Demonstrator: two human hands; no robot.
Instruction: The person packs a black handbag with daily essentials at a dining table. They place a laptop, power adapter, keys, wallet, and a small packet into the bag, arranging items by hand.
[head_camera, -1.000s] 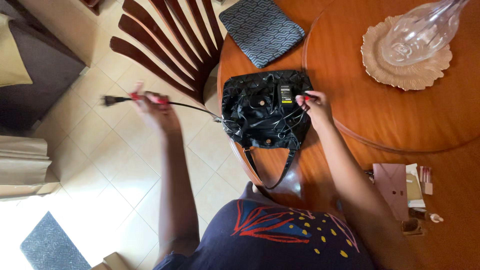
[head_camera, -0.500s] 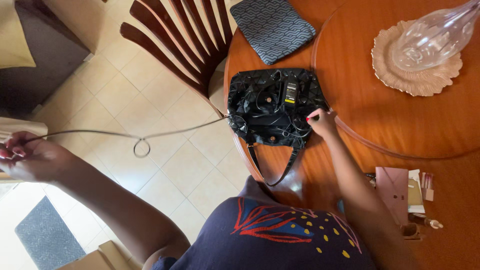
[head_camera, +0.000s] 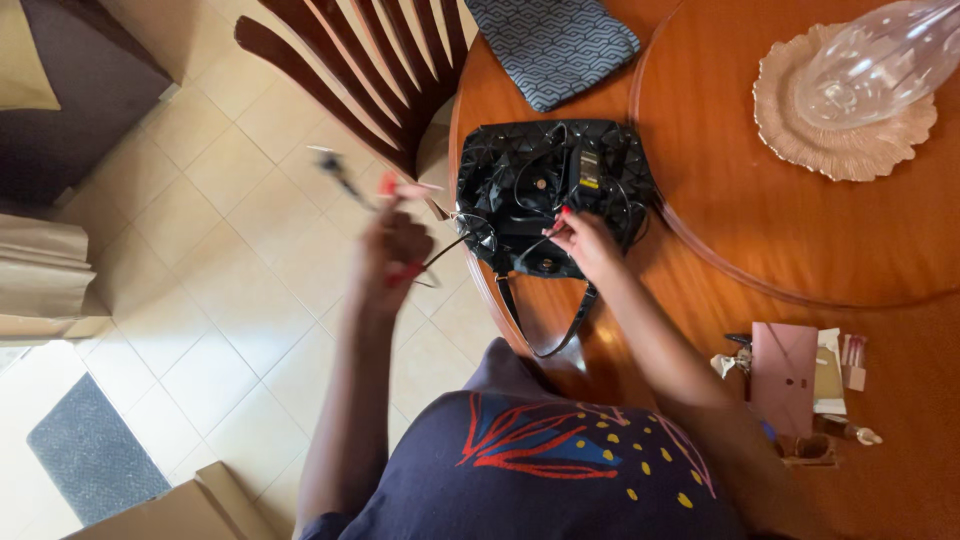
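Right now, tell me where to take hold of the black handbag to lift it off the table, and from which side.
Probably best to grip the black handbag by its strap loop, coming from the near table edge. The loop lies flat and free on the wood toward the person, while the bag's top is covered by the power adapter, tangled cable and the right hand.

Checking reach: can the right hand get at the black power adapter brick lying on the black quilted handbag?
Probably yes: the right hand rests on the black quilted handbag, just below the black power adapter brick. Only thin loose cable loops lie between.
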